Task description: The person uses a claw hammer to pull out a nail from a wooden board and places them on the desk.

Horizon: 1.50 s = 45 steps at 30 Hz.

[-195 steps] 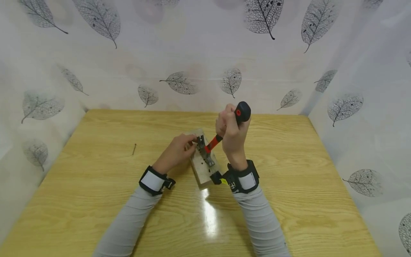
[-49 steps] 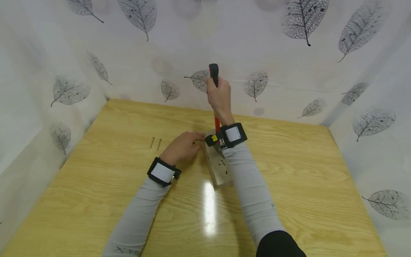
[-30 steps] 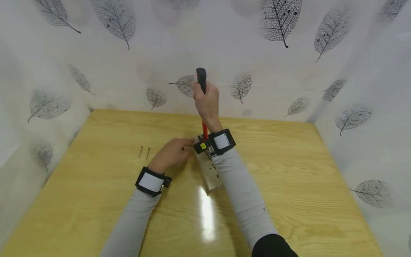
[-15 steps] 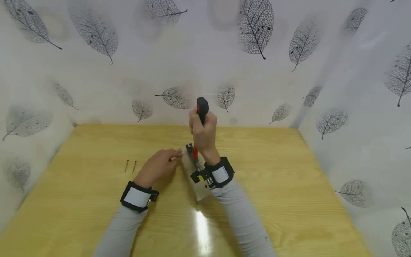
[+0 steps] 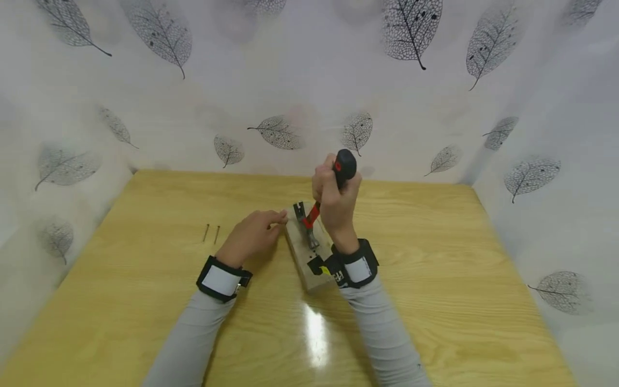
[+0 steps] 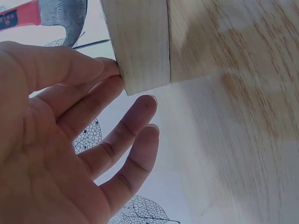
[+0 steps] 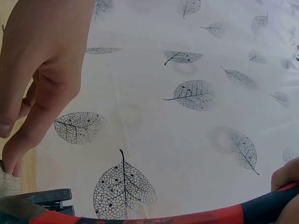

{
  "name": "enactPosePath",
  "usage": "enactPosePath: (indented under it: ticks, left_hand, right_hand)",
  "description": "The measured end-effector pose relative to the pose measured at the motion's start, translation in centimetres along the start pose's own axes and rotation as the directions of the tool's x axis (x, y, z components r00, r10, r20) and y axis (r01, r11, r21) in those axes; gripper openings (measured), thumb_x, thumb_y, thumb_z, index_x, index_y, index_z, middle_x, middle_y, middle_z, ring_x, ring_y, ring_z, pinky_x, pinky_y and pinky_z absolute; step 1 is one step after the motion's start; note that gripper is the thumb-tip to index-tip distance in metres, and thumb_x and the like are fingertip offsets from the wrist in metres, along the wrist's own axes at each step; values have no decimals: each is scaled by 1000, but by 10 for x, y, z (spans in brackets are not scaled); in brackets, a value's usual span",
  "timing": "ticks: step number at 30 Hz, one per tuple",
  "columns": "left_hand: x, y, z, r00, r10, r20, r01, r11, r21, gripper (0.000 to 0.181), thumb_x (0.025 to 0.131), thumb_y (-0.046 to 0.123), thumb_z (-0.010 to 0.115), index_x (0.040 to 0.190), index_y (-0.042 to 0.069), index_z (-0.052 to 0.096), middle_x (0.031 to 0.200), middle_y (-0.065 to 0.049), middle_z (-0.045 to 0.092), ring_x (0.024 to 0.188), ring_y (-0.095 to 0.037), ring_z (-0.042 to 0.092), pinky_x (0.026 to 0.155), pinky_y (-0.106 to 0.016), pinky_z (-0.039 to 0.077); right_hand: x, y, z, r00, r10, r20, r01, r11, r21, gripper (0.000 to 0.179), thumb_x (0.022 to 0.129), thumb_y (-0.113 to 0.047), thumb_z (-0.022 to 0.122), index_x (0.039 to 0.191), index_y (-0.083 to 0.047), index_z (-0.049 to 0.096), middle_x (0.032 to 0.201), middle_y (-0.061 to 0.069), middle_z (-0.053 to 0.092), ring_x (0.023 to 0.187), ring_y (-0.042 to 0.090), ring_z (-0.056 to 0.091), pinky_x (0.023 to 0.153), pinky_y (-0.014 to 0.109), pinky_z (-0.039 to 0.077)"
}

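Observation:
My right hand (image 5: pixel 336 201) grips the black and red handle of a claw hammer (image 5: pixel 313 216), raised above a pale wooden block (image 5: pixel 297 252). The hammer's claw points to the block's far end; its striking face is nearer me. In the left wrist view, a nail (image 6: pixel 92 44) sticks out from the block beside the claw; whether the claw touches it I cannot tell. My left hand (image 5: pixel 251 236) touches the block's far left corner with its fingertips, the other fingers loosely spread. The right wrist view shows the hammer handle low in frame and the left hand at the left.
Two loose nails (image 5: pixel 206 232) lie side by side on the wooden table (image 5: pixel 159 269), left of my left hand. Small dark marks show on the block's top near the right wrist camera. A leaf-patterned curtain (image 5: pixel 290 70) stands behind the table.
One nail lay on the table at first; two lie there now. The hammer handle, earlier tipped far forward, has come back towards me with the right hand. The left hand stays by the block's corner.

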<state>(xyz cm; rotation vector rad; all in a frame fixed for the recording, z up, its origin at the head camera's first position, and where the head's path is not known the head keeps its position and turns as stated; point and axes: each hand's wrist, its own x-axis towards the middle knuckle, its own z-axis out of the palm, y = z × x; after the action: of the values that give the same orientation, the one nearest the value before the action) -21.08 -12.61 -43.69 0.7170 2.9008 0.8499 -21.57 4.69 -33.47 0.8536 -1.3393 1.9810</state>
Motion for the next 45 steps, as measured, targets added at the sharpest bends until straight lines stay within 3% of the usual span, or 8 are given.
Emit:
enactPosePath:
  ticks: [8, 16, 21, 25, 30, 36, 42, 45]
  left_hand:
    - [13, 9, -10, 1000, -5, 0, 5, 999, 50, 29, 96, 14, 56, 122, 8, 69, 130, -7, 63, 113, -26, 58, 88, -45, 54]
    - [15, 9, -12, 1000, -15, 28, 14, 998, 63, 30, 97, 14, 54, 122, 8, 69, 134, -7, 61, 112, -27, 58, 77, -40, 53]
    - [18, 11, -13, 999, -33, 24, 31, 998, 58, 30, 98, 16, 53, 123, 8, 69, 132, -8, 62, 114, -27, 57, 85, -43, 53]
    - [10, 7, -7, 998, -43, 34, 42, 999, 24, 29, 98, 15, 54, 122, 8, 69, 134, -7, 60, 118, -27, 55, 90, -45, 53]
    - [-5, 3, 4, 997, -58, 57, 58, 998, -13, 29, 97, 14, 56, 122, 8, 69, 137, -5, 58, 119, -25, 54, 81, -41, 53]
    - [-3, 8, 6, 999, -51, 7, 51, 998, -32, 32, 98, 17, 56, 127, 8, 65, 129, -9, 63, 108, -24, 58, 83, -43, 54]
    - [-1, 8, 3, 996, -60, -62, 57, 997, -49, 31, 95, 15, 59, 124, 7, 66, 124, -9, 65, 114, -26, 54, 93, -47, 50]
    - [0, 8, 2, 995, -28, -93, 22, 998, -65, 31, 95, 14, 59, 124, 6, 66, 123, -10, 65, 113, -27, 54, 93, -47, 50]
  right_hand:
    - [11, -16, -4, 1000, -28, -8, 28, 1000, 5, 37, 90, -4, 40, 55, -2, 26, 42, -7, 26, 31, 8, 19, 27, 23, 15]
    - [15, -15, -12, 999, -21, -48, 24, 998, 57, 35, 90, -2, 37, 61, -20, 37, 43, -7, 24, 31, 7, 18, 27, 22, 14]
    - [18, -15, -15, 998, -11, -63, 16, 997, 82, 35, 91, -1, 37, 61, -20, 38, 44, -7, 26, 31, 7, 19, 28, 23, 14]
    - [10, -14, -15, 997, 24, -79, -16, 996, 91, 35, 91, -2, 38, 60, -17, 36, 44, -7, 25, 32, 7, 18, 28, 23, 14]
    - [-3, -13, -18, 996, 59, -66, -51, 992, 117, 35, 91, 0, 37, 59, -12, 30, 45, -6, 21, 32, 7, 16, 27, 24, 13]
    - [-1, -15, -21, 997, 72, -42, -65, 987, 148, 34, 91, 0, 37, 60, -15, 33, 45, -7, 22, 33, 6, 16, 28, 24, 12]
    - [1, -18, -17, 997, 81, -10, -78, 985, 155, 32, 88, 1, 36, 60, -14, 34, 45, -6, 23, 33, 7, 18, 28, 25, 13]
    - [2, -22, -16, 996, 84, -15, -80, 981, 178, 31, 87, 1, 38, 60, -13, 33, 45, -6, 22, 33, 7, 17, 28, 24, 12]
